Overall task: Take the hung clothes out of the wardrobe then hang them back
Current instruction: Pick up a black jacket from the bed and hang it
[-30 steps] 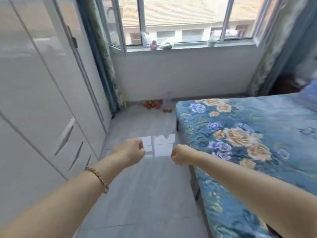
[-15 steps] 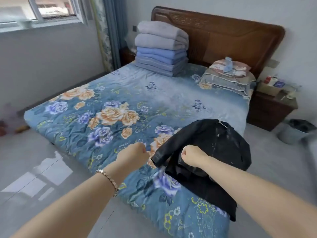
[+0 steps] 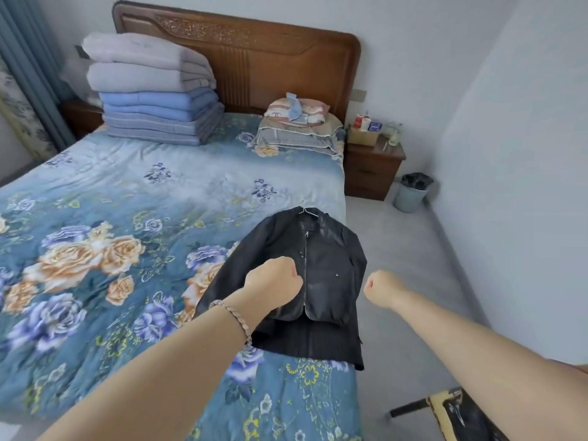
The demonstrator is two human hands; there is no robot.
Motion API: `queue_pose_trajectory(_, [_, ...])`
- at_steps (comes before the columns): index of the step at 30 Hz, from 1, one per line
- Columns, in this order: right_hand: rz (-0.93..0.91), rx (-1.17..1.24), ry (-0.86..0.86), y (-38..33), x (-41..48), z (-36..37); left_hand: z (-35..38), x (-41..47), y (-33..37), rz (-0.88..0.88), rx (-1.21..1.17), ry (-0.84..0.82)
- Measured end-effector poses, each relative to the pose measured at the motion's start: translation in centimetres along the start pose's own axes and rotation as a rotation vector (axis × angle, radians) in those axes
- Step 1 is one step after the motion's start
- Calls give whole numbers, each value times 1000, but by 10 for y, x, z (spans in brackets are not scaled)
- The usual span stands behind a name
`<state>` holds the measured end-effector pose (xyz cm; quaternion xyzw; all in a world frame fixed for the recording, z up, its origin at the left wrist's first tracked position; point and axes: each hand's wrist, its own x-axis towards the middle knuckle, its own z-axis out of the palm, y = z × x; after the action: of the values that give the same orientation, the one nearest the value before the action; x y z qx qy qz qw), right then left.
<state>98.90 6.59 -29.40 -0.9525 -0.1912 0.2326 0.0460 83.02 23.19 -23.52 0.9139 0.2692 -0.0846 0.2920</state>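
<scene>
Jacket: we see the black jacket [image 3: 331, 249] lying front-up and zipped on the bed [image 3: 127, 202], at its near right corner. The hem droops over the mattress edge.
Hanger: the wire hanger [image 3: 307, 211] is inside the collar, and only its hook shows, pointing towards the headboard.
Left hand: our left hand [image 3: 273, 281] is clenched into a fist with nothing in it. It sits in front of the jacket's left side, and we cannot tell whether it touches.
Right hand: our right hand [image 3: 381, 289] is also a bare fist, over the floor just beside the jacket's right sleeve.
Wardrobe: out of view.
Step, as we judge it: the jacket is out, and picking it up to rehang comes next.
Risk of a slide: the leather looks smooth and part already overhangs, so a careless tug at the hem could pull it onto the floor.
Risk at the hanger: if we lift by the body instead of the hook, the shoulders may slip off the wire.
Risk of a snag: dragging the hook could catch the quilted cover.
</scene>
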Motion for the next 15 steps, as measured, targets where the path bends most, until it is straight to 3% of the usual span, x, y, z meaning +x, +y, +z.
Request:
queue_pose_trajectory(9, [-99, 16, 26, 19, 125, -18, 25, 121, 27, -50, -48, 31])
queue_pose_trajectory(15, [-203, -39, -28, 9, 301, -33, 50, 262, 22, -293, -110, 124])
